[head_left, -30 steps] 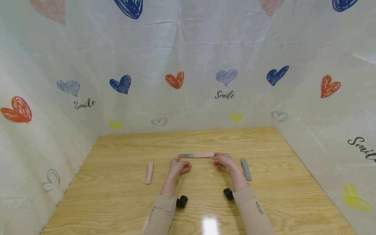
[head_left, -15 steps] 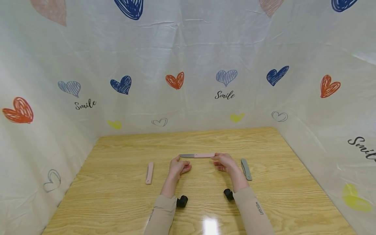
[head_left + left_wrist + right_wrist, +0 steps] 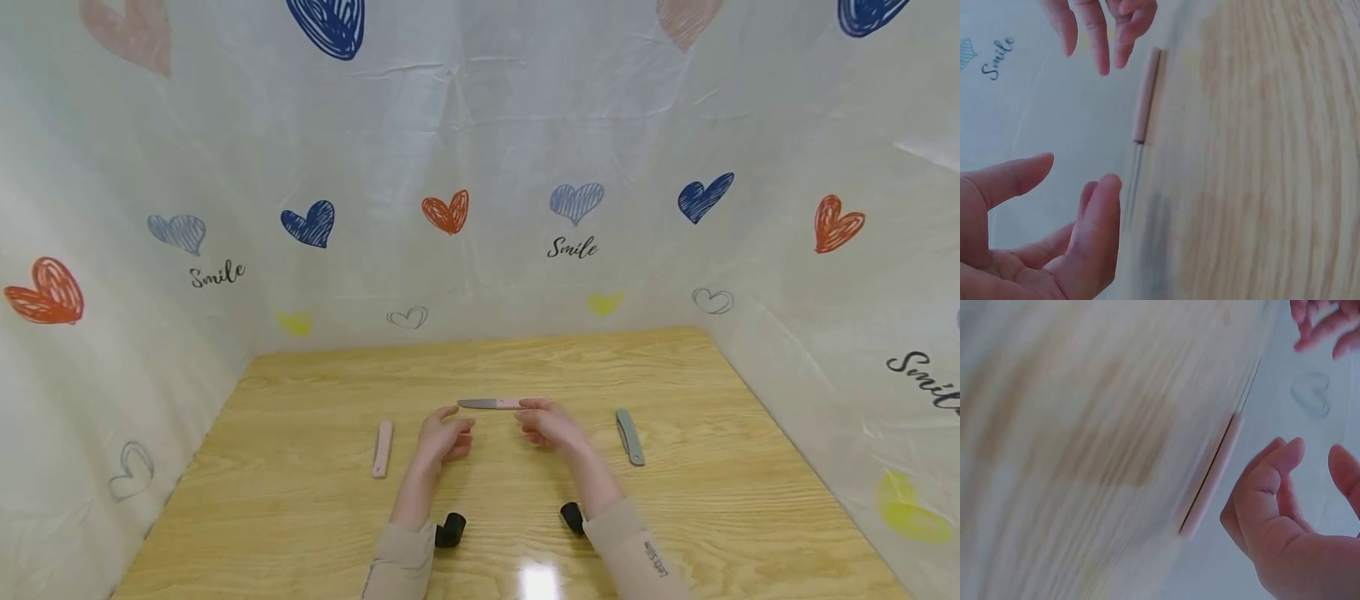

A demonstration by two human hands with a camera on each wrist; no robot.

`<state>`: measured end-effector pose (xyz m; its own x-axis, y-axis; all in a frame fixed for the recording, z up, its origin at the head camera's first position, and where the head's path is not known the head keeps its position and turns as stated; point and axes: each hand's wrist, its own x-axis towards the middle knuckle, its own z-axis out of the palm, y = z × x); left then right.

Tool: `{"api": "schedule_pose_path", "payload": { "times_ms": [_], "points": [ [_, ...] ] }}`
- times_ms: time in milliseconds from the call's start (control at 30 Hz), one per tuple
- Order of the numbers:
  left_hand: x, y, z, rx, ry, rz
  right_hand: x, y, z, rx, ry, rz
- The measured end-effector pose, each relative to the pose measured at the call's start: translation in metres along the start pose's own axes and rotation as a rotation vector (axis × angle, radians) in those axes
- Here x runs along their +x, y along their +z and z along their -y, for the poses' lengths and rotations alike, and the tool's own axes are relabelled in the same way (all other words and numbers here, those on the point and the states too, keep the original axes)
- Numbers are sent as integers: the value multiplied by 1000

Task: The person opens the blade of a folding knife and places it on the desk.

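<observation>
An unfolded pocket knife (image 3: 478, 403) with a pink handle and grey blade lies across the table, its blade pointing left. My left hand (image 3: 446, 437) hovers just short of the blade tip, thumb and fingers apart and holding nothing. Over on the handle side, my right hand (image 3: 553, 425) covers the handle's end in the head view. The right wrist view shows a gap between those loosely bent fingers (image 3: 1266, 481) and the pink handle (image 3: 1213, 478). In the left wrist view the whole knife (image 3: 1146, 100) rests on the wood, apart from both hands.
A folded pink pocket knife (image 3: 382, 450) lies left of the left hand. To the right lies a folded grey-green pocket knife (image 3: 630, 437). White curtains (image 3: 502, 283) printed with hearts stand behind and beside the wooden table (image 3: 337, 383).
Both hands have let go of the unfolded pink knife and drawn back slightly toward the person. The right hand has also shifted left, while the knives keep their places on the table.
</observation>
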<state>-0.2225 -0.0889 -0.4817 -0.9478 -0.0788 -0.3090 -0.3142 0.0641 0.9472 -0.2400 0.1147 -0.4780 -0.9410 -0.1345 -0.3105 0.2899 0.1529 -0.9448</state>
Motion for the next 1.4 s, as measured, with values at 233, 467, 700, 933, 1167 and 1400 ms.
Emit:
{"api": "schedule_pose_path", "payload": {
  "times_ms": [233,467,700,933,1167,1400],
  "points": [
    [-25,-31,-3,102,38,-72,-19,52,5,73,-26,194],
    [-34,-62,-9,168,51,-104,-27,91,12,199,-28,329],
    [-36,-95,-10,269,31,-146,-19,124,20,281,10,346],
    [-33,-115,-2,203,-17,-91,-1,150,20,356,102,328],
    [-33,-120,6,64,-16,-73,8,165,17,390,161,317],
    [-33,-123,14,-20,-16,-63,10,173,15,404,174,347]
  ]
}}
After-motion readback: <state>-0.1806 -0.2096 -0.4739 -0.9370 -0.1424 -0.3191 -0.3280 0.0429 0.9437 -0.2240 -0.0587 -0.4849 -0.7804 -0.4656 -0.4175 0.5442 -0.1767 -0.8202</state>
